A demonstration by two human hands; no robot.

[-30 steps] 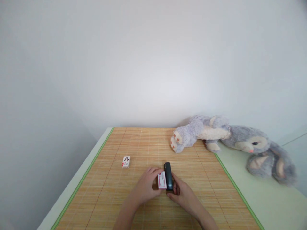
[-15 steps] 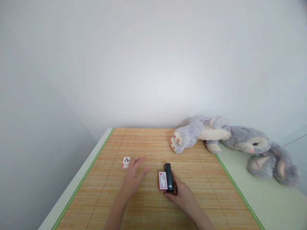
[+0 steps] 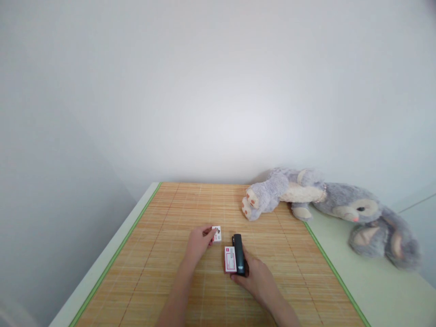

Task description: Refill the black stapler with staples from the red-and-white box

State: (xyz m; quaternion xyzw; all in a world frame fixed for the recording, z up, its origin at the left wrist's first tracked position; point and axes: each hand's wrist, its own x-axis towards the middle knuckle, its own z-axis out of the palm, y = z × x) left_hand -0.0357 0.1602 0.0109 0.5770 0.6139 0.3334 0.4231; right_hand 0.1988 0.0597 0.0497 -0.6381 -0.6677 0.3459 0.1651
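Observation:
My left hand (image 3: 199, 244) pinches a small white and red box (image 3: 217, 234) just above the bamboo mat (image 3: 160, 254), a little left of the stapler. My right hand (image 3: 254, 276) is curled round the near end of a black stapler (image 3: 239, 253) that lies lengthwise on the mat. A white card box with a red border (image 3: 230, 259) lies flat against the stapler's left side, between my two hands.
A grey plush rabbit (image 3: 327, 204) lies on its side at the back right, partly on the mat and partly on the pale green table (image 3: 371, 281). A white wall stands right behind the table. The table's left edge (image 3: 102, 272) runs close to the mat.
My left hand let go of the bordered box, reached left to the small box, picked it up and brought it right, close to the stapler. My right hand stayed on the stapler.

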